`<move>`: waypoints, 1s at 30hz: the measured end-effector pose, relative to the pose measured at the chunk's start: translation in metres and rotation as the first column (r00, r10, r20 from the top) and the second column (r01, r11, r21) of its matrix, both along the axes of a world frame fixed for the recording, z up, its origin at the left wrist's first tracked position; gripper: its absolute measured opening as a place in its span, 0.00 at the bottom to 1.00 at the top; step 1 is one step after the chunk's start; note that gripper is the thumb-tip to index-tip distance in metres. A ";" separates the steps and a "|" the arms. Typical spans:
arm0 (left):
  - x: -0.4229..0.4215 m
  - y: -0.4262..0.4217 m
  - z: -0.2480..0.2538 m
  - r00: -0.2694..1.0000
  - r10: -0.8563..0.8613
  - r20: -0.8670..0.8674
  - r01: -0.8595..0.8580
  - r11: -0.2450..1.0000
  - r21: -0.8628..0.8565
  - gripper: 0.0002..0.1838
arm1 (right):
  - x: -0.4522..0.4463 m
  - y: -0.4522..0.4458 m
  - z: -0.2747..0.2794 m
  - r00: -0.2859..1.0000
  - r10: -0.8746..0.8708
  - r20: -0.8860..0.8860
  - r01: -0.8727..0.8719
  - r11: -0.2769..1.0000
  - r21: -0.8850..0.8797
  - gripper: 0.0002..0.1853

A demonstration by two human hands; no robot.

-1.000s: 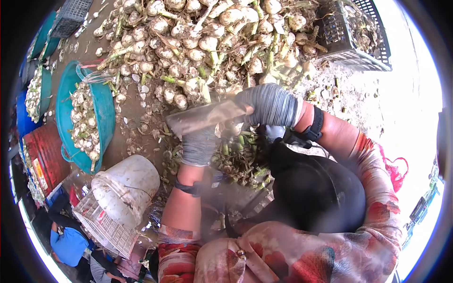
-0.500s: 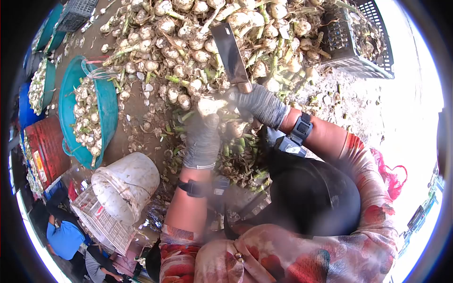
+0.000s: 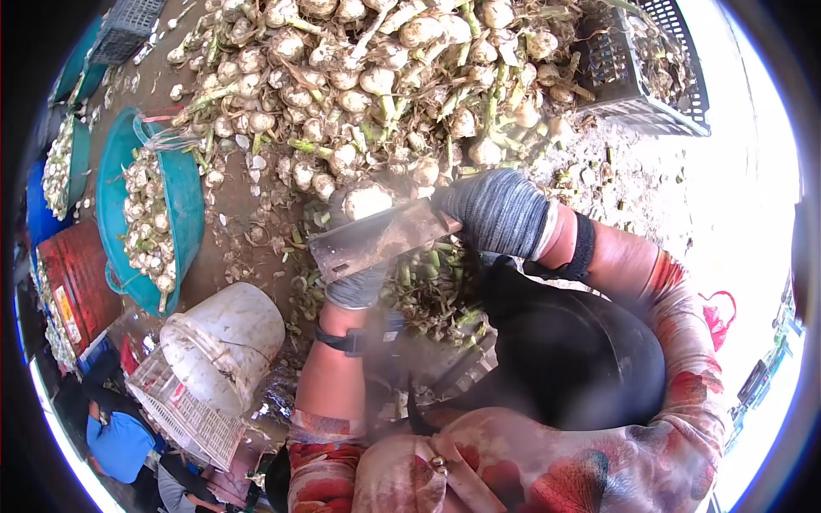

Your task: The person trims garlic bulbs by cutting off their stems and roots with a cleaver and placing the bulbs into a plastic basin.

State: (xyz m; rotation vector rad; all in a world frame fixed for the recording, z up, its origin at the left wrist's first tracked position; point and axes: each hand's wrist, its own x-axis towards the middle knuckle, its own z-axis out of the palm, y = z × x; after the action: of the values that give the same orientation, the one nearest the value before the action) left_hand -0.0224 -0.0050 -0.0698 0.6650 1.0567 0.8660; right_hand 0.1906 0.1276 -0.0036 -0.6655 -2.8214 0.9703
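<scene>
Grey knitted fabric covers the right hand [image 3: 496,209], which is closed around the end of a cleaver [image 3: 385,239]. The left hand [image 3: 353,289], gloved also, holds a garlic bulb [image 3: 368,201], which shows white just beyond the blade; because the blade hides much of these fingers and the view is blurred there, I cannot tell exactly how they grip it. Under the hands lie cut green stems [image 3: 428,282]. Farther forward there is a large heap of garlic bulbs [image 3: 376,81], many with their stalks.

To the left, a teal basin [image 3: 190,192] contains many pale bulbs with short stems, and behind it a second teal basin [image 3: 79,162] is also filled with pale pieces. A black perforated crate [image 3: 658,120], at the right of the heap, holds dry stalks and husks. Near the left forearm, a stained white bucket [image 3: 218,333] is next to a white plastic crate [image 3: 201,419].
</scene>
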 end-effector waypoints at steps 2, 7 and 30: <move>0.008 -0.005 0.000 0.983 0.131 -0.129 -0.118 0.988 0.100 0.31 | 0.001 -0.002 -0.012 0.999 0.012 0.046 -0.013 0.999 0.030 0.06; 0.025 0.002 0.044 0.841 0.403 -0.362 -0.322 0.909 0.263 0.31 | 0.006 -0.002 -0.047 0.993 -0.043 0.109 0.045 0.999 -0.023 0.07; -0.121 0.048 -0.049 0.036 -0.271 -0.962 0.207 0.944 -0.258 0.24 | 0.043 -0.002 -0.085 0.886 -0.376 0.272 0.423 0.896 -0.139 0.13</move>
State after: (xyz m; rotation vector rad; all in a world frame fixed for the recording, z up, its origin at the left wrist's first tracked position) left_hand -0.1433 0.0435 -0.1188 1.4647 2.1352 -0.1415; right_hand 0.2334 0.1261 -0.0884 -1.4135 -2.6186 1.1546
